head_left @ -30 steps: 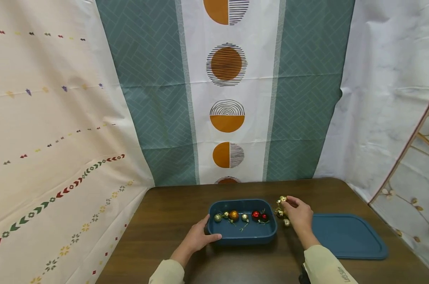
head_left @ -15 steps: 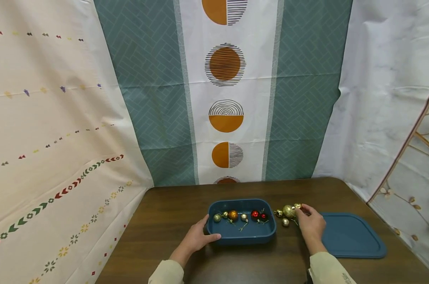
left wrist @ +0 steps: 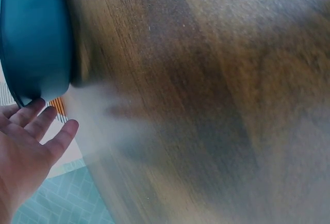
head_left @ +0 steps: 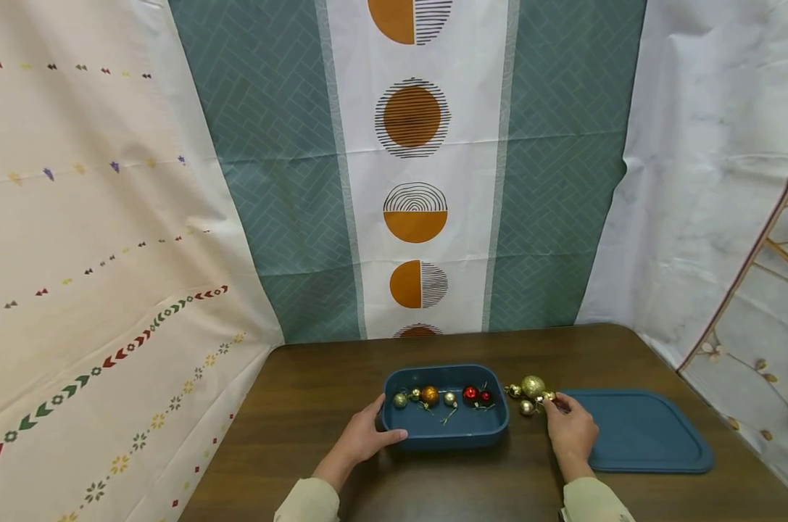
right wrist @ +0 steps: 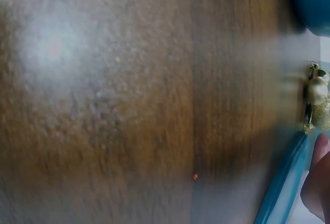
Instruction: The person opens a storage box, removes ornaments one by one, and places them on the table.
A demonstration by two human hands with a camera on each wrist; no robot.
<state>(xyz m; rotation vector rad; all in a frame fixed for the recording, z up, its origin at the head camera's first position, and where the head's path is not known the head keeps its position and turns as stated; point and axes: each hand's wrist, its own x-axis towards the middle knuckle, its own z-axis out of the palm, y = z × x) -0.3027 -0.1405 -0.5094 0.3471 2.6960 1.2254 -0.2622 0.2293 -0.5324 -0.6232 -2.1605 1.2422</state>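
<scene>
A blue rectangular box [head_left: 443,442] on the table holds several small Christmas baubles in a row, among them an orange bauble [head_left: 429,395] and a red bauble [head_left: 470,394]. My left hand [head_left: 364,435] rests against its left end, thumb along the front wall, fingers extended at the side. Right of the box lies a cluster of gold baubles, with a large glittery bauble [head_left: 533,386] at the back and a smooth pale bauble [head_left: 527,408] in front. At the cluster's right edge, my right hand [head_left: 573,429] pinches a small gold bauble [head_left: 549,396] between thumb and fingers.
A flat blue lid [head_left: 648,431] lies on the brown wooden table [head_left: 315,377], to the right of and partly behind my right hand. Patterned cloths hang behind the table and at both sides.
My right hand moved right, then slightly toward me, bringing the small gold bauble down beside the cluster. The glittery bauble now lies uncovered. The left hand stayed on the box.
</scene>
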